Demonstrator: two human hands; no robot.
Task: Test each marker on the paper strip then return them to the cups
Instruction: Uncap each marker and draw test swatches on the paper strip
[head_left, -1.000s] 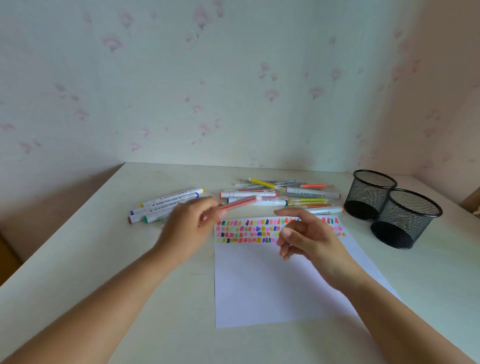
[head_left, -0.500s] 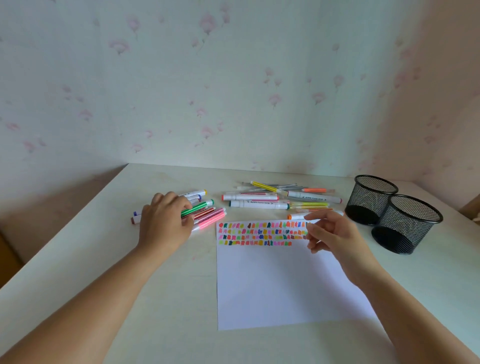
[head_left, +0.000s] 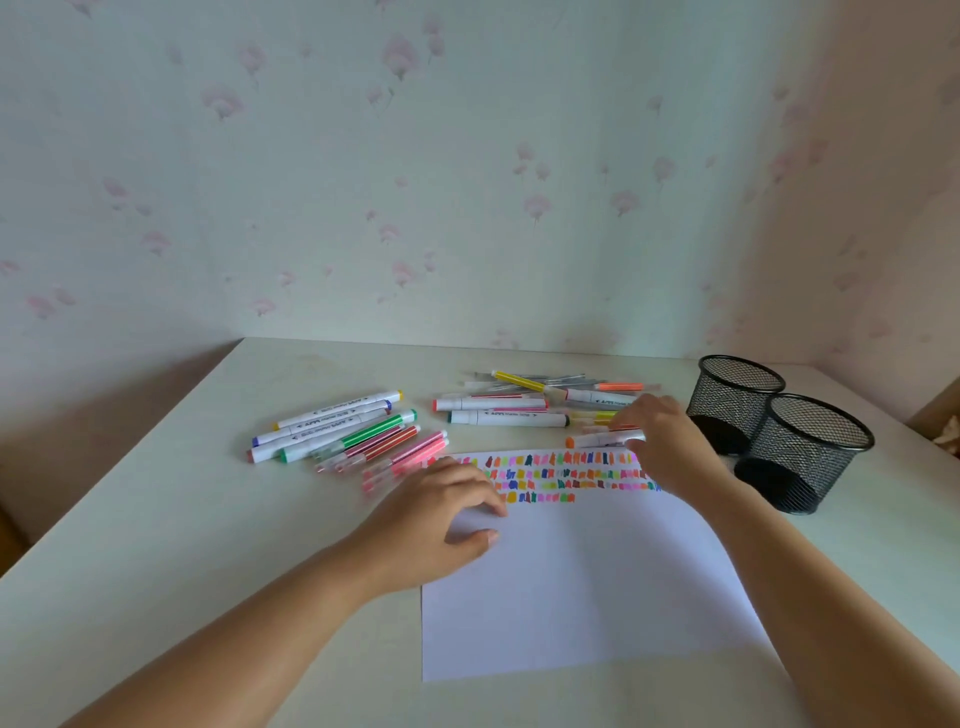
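Here the smooth, pale worktop (head_left: 156, 530) carries a flat white paper sheet (head_left: 582, 587), matte and rectangular, whose far edge is banded with three rows of small, blocky colour swatches (head_left: 561, 473) in pink, orange, green, yellow and blue. The left hand (head_left: 441, 514) lies palm down on the sheet's near-left part, fingers loosely curled and thumb out, its grip holding nothing. The right hand (head_left: 660, 441) reaches over the sheet's far-right corner, fingertips resting on a white-barrelled marker with an orange cap (head_left: 597, 440) that lies just beyond the paper's edge; whether the fingers have closed round it I cannot tell. To the left lies a group of markers (head_left: 337, 431): thick white cylinders with printed lettering and coloured end caps, beside slimmer translucent pens with green, red and pink cores. Behind the paper is a second loose pile (head_left: 524, 405), thick white barrels crossed with thin yellow and orange pens. At the right stand two round black wire-mesh cups (head_left: 779, 431), upright, touching each other, their fine grid see-through. Pale wallpaper (head_left: 415, 182) with faint pink floral blotches backs the corner.
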